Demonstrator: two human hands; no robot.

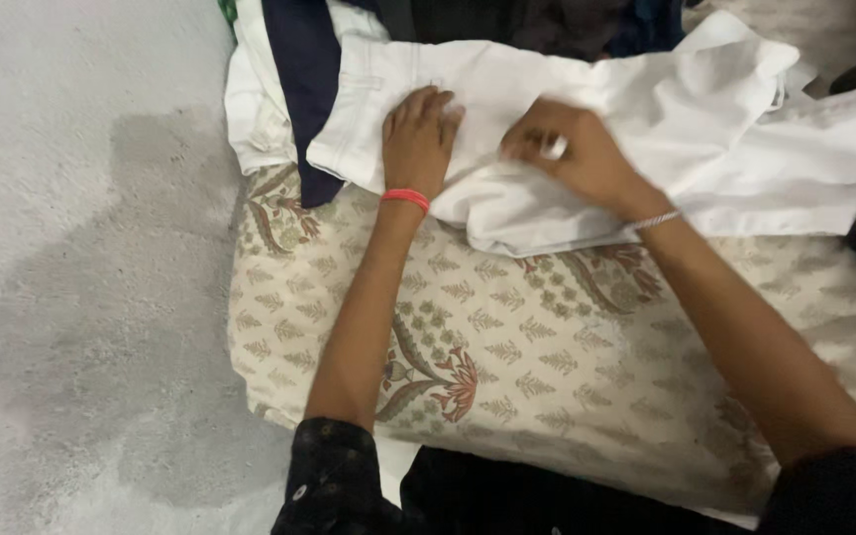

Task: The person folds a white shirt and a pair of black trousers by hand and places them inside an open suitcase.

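The white garment (636, 129) lay across the patterned cloth (547, 367) on the grey floor (71, 297). The left hand (418, 139) pressed flat on it, fingers extended. The right hand (572, 154) pinched a fold, fingers closed. Dark clothes (299, 59) lay beside.

Left hand (420, 139) flat on white garment (507, 89), right hand (572, 149) pinching its fold, atop patterned cloth (547, 367).
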